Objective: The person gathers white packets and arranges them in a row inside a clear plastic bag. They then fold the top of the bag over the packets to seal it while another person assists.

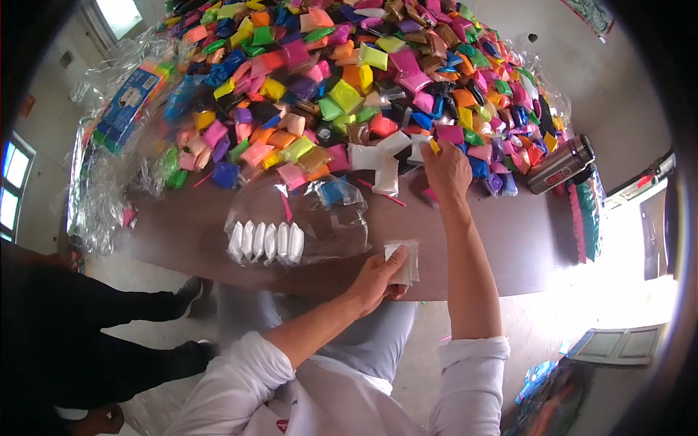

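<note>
I see left hand (378, 280) pinching flat white packets (409, 265), person's side of the colourful packet pile (342, 98). Right hand (448, 171) at pile's near edge, can't tell its grip. Loose pinch might drop them; careless reach might start a slide.

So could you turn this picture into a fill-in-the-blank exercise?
1. The left hand holds flat pale packets, with its ____ laid over the top.
2. The row of white packets numbers ____.
3. The metal flask is on the ____ side of the heap of colourful packets.
4. The right hand is nearer the heap than the ____ hand.

Missing words: thumb; six; right; left.
</note>
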The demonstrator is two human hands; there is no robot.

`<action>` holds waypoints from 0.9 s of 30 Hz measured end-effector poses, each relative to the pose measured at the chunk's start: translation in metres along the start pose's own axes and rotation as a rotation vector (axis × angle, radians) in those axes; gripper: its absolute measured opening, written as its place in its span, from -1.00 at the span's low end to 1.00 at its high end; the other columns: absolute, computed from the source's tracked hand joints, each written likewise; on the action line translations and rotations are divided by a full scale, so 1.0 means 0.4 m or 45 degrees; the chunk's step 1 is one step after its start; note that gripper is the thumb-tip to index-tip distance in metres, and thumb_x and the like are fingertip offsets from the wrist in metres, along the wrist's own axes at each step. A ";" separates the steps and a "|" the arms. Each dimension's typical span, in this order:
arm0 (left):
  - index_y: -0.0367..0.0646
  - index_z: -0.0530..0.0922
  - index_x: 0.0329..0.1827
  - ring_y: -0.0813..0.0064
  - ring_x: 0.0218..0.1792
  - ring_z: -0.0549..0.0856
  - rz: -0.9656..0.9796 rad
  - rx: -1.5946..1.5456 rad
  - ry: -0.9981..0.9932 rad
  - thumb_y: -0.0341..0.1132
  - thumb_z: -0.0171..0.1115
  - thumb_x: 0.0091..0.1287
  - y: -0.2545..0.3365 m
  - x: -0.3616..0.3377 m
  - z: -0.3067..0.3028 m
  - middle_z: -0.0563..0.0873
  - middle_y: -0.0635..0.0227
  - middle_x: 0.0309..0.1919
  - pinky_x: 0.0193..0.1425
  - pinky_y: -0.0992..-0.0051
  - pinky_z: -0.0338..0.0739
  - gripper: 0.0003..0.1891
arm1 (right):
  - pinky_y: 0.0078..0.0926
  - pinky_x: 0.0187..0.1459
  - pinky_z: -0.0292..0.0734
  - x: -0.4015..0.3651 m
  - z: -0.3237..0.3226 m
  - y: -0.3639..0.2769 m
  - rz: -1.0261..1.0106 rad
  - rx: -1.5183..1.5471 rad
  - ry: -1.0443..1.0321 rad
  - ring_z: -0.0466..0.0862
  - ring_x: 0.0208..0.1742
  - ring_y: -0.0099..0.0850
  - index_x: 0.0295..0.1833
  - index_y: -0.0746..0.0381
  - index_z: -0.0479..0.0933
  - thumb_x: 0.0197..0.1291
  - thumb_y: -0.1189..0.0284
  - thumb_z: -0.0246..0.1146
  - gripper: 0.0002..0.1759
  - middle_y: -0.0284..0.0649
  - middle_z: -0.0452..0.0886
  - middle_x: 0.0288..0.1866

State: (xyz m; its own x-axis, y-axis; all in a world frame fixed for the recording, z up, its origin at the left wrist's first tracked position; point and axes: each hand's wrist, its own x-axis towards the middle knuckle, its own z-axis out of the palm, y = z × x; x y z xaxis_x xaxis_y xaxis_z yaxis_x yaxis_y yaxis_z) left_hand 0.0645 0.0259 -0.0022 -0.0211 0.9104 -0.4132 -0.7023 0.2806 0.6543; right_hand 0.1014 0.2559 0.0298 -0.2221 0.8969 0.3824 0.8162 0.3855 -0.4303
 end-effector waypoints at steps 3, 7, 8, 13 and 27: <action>-0.09 0.51 -0.35 0.63 -0.61 0.53 -0.005 0.004 -0.011 0.17 0.11 0.41 -0.010 0.006 -0.011 0.56 0.43 -0.59 -0.56 0.58 0.37 -0.53 | -0.12 -0.07 0.52 0.010 0.024 -0.019 0.012 -0.105 0.003 0.68 -0.10 -0.07 -0.11 0.21 0.64 0.06 0.02 0.29 -0.52 -0.05 0.70 -0.20; -0.09 0.52 -0.34 0.63 -0.60 0.54 0.003 -0.001 -0.064 0.18 0.12 0.40 -0.012 0.006 -0.020 0.56 0.44 -0.58 -0.57 0.60 0.37 -0.53 | -0.12 -0.08 0.53 0.007 0.021 -0.014 0.068 -0.049 -0.083 0.67 -0.13 -0.05 -0.14 0.25 0.59 0.02 0.08 0.34 -0.54 -0.01 0.67 -0.21; -0.09 0.52 -0.32 0.63 -0.59 0.55 0.002 -0.001 -0.071 0.19 0.12 0.40 -0.013 0.005 -0.021 0.57 0.44 -0.56 -0.56 0.60 0.37 -0.53 | -0.12 -0.08 0.53 0.002 0.009 -0.014 0.066 -0.054 -0.084 0.67 -0.13 -0.05 -0.14 0.25 0.59 0.02 0.08 0.34 -0.54 -0.01 0.67 -0.21; -0.09 0.52 -0.22 0.64 -0.56 0.55 -0.024 -0.032 -0.027 0.21 0.11 0.39 0.004 -0.007 -0.015 0.60 0.45 -0.48 -0.54 0.60 0.39 -0.52 | -0.40 -0.22 0.52 -0.075 -0.095 0.038 0.132 0.435 -0.128 0.65 -0.31 -0.29 -0.11 0.31 0.55 -0.02 0.22 0.40 -0.56 -0.16 0.64 -0.38; -0.09 0.52 0.03 0.58 -0.35 0.60 -0.028 -0.010 -0.196 0.20 0.07 0.41 -0.012 0.009 -0.059 0.62 0.44 -0.29 -0.33 0.53 0.51 -0.49 | -0.64 -0.22 0.44 -0.416 -0.193 0.097 0.561 1.140 -0.570 0.54 -0.23 -0.60 0.10 0.41 0.54 0.25 0.34 0.31 -0.59 -0.31 0.63 -0.20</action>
State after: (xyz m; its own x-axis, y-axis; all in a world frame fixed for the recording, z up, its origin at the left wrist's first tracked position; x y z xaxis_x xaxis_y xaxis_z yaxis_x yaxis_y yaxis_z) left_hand 0.0512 0.0205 -0.0217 0.1034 0.9400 -0.3251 -0.7068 0.2994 0.6409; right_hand 0.2112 0.1050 0.0126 -0.3273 0.9223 -0.2053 0.2282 -0.1336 -0.9644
